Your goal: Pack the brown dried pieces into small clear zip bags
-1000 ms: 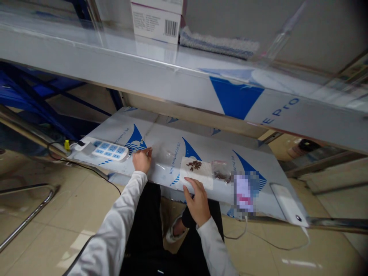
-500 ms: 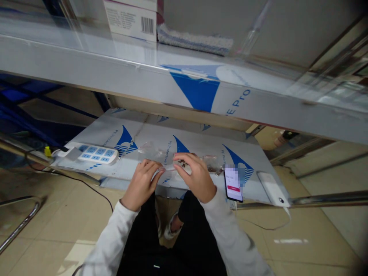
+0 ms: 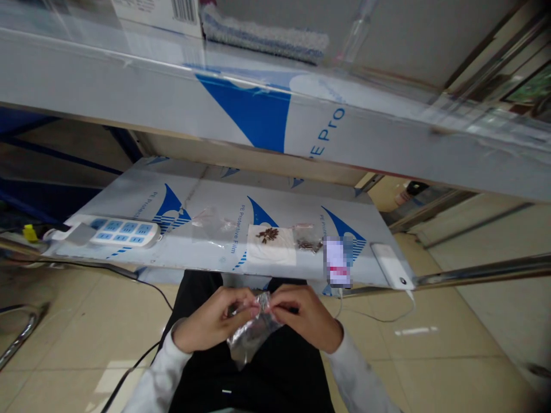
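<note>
Over my lap, a clear plastic bag [image 3: 252, 338] hangs by its top edge from both hands. My left hand [image 3: 219, 315] pinches that edge on one side, its fingers closed. On the other side my right hand [image 3: 303, 315] pinches it too, thumb against fingers, close to the left. Beyond them on the low shelf lies a white sheet [image 3: 275, 254] with a small heap of brown pieces [image 3: 267, 234] on it. Right of the sheet is another clear bag [image 3: 307, 238] with similar dark pieces. A flat clear bag [image 3: 210, 223] lies to the left.
A white power strip [image 3: 124, 232] sits at the shelf's left end. A phone [image 3: 338, 261] and a white power bank [image 3: 391, 264] with a cable are at the right. An upper shelf edge [image 3: 163, 109] runs across above, carrying a box [image 3: 159, 12] and a cloth [image 3: 262, 40].
Both hands have moved back from the shelf to over my lap and now hold a clear bag between them. The sheet with brown pieces is uncovered. The view has shifted slightly.
</note>
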A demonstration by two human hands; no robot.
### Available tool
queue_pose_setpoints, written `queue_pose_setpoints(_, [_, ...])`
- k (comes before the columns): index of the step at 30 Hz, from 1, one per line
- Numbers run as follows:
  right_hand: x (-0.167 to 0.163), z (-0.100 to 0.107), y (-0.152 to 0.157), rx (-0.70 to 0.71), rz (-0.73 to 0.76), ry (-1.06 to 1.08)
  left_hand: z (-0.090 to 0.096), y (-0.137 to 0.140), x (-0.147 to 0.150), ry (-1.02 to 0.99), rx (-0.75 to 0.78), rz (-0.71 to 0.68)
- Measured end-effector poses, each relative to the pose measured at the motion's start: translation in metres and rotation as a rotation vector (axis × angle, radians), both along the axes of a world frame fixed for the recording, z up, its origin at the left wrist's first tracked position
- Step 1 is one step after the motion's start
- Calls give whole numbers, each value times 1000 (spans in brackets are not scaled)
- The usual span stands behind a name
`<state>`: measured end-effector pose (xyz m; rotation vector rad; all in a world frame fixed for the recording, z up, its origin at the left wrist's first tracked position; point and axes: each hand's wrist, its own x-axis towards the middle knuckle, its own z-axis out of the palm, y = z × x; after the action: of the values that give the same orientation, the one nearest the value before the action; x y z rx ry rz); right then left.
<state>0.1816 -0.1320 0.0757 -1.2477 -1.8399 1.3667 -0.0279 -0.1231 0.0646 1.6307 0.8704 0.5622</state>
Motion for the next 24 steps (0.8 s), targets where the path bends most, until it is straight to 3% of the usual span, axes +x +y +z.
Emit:
queue_pose_setpoints(5, [7,-29,-21,-204,-24,142,-17,-6,2,-56,-240,-134])
queue_pose_setpoints(8, [4,-39,-26,-243,-54,124,-20,-6,-9,-8,-77,-82])
queue_pose_setpoints(11, [-3,-38,-25,-91,-88,-60,-18,-12,-16,50,228,40])
queue_pose_setpoints(13, [-12,-31,-24,24,-83,-190,-17,-18,-9,95,318,63])
queue_pose_setpoints(16, [-25,-19,-20,141,-42,-272,-23,-26,12,144,255,145])
queue_pose_setpoints(19, [-28,-19,-3,199,-17,-181,-36,-27,26,126,113,370])
queue_pose_setpoints(22, [-16,-43,39,278,-200,-153,-48,-26,24,100,25,572])
queue_pose_setpoints(24, [-7,-70,76,366,-389,-337,-52,-28,20,47,-40,600])
